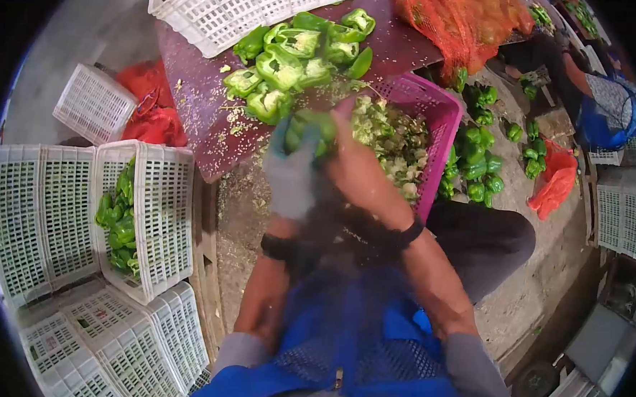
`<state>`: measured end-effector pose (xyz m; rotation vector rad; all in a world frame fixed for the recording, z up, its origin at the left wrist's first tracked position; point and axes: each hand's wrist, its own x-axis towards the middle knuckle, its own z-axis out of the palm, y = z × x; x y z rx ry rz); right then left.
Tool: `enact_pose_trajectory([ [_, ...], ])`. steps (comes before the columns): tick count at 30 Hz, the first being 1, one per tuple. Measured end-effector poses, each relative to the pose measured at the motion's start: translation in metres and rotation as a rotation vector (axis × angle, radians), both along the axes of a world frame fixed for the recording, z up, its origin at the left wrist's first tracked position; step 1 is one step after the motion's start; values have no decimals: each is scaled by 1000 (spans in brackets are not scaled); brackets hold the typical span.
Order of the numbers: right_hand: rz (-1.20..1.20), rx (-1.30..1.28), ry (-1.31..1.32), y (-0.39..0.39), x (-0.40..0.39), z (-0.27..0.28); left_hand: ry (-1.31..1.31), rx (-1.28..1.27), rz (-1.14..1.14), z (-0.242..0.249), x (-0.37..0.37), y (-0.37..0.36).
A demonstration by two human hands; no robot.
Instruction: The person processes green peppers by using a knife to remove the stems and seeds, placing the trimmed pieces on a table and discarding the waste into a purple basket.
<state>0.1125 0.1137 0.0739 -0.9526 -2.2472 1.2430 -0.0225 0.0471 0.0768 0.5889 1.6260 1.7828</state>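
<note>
My left hand (pixel 292 174), in a grey glove with teal fingertips, is closed around a green bell pepper (pixel 313 132). Against the pepper's right side, my bare right hand (pixel 362 171) has its fingers curled in. Motion blurs both hands, and whatever the right fingers hold is hidden. Just beyond lie several cut bell pepper halves (pixel 280 67), pale insides showing, on a dark red board (pixel 200 113) strewn with seeds. Pepper cores (pixel 396 141) fill part of a pink basket (pixel 447 126) beside my right hand.
A white crate (pixel 249 11) stands on the board's far side. Stacked white crates (pixel 44 213), one holding peppers (pixel 121 228), are at left. Whole peppers (pixel 478 160) lie on the floor at right, near an orange net sack (pixel 464 26). Another person's arm (pixel 576 72) shows far right.
</note>
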Motion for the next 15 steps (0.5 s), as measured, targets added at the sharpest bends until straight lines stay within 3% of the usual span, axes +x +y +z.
enact_pose_trajectory([
  [1,36,5,94,14,-5,-13,131,1,-33,-9,-11,1],
  [3,126,47,304,44,-15,-46,144,32,-78,-19,-25,5],
  [5,148,-575,210,54,-2,18,-92,88,-100,-5,-31,14],
  [8,213,-794,227,78,-3,17,-365,84,-92,-1,-39,26],
  [11,237,-864,282,95,-6,13,-373,72,-107,-28,-53,35],
  [14,178,-816,228,106,-12,0,-445,113,-171,-25,-52,39],
  [15,124,-626,293,106,-19,-14,-411,94,-151,-28,-50,41],
])
